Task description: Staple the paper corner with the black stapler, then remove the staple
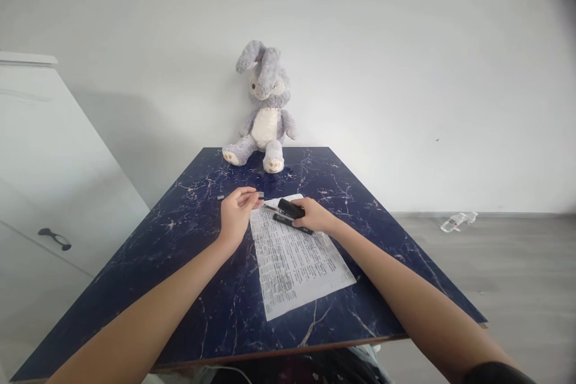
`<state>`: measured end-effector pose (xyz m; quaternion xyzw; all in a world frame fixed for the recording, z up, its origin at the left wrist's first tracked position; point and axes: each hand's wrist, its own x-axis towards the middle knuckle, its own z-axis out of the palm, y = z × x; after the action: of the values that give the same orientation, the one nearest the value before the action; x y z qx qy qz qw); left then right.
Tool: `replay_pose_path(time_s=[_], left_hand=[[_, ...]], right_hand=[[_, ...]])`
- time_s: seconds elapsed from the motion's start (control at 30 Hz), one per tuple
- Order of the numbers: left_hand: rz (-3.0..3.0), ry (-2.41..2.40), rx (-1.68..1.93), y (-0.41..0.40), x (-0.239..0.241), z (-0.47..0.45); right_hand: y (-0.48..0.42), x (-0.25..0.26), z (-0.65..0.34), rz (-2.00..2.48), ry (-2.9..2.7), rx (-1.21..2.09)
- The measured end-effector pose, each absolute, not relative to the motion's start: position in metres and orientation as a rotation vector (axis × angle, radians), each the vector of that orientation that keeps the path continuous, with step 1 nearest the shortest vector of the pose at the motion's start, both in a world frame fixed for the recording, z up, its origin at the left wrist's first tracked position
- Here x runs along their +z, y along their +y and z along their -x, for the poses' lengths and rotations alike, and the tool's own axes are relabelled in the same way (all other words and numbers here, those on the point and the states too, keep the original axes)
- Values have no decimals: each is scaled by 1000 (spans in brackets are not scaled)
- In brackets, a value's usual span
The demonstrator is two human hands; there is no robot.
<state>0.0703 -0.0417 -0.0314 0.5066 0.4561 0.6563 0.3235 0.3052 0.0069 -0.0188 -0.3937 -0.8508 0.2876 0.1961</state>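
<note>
My right hand (315, 216) grips a black stapler (291, 210), swung open, over the top edge of a printed paper sheet (297, 258) that lies on the dark blue marbled table (189, 240). My left hand (236, 213) is just left of the sheet, its fingers pinched on a small grey strip of staples (260, 195) held near the stapler's open tip. Another small grey strip (220, 197) lies on the table left of that hand.
A grey plush rabbit (264, 111) sits at the table's far edge against the white wall. A white cabinet (40, 192) with a dark handle stands to the left. A clear plastic bottle (458, 221) lies on the floor at the right.
</note>
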Motion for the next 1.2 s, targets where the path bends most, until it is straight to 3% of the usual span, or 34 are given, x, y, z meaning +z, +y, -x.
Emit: replay_pose_path(time_s=[0.2,0.33,0.47,0.57,0.67,0.83,0.93,1.2], left_hand=[[-1610,1183,1489,-56,-26,-80],[-1802,1094,1430,-66,-27,-84],[-1932,1067,1447,-69,-25,-84],[-2038,1195,1571,-57,-19,-65],[-2073,1637,1727,-34,-17,-25],[-2171,2480,954,3,-41,42],[-2176,2489,730,12,-57,57],[-2201,2387,660,8,-51,55]], right_hand=[[-4,-9,-303,630,-2232,287],[-14,-6,-297,265,-2264,187],[-21,-10,-288,221,-2230,65],[-10,-11,-294,370,-2185,41],[21,-16,-322,763,-2062,60],[75,-38,-389,1465,-1913,79],[89,-50,-409,1568,-1806,74],[94,-61,-406,1585,-1859,113]])
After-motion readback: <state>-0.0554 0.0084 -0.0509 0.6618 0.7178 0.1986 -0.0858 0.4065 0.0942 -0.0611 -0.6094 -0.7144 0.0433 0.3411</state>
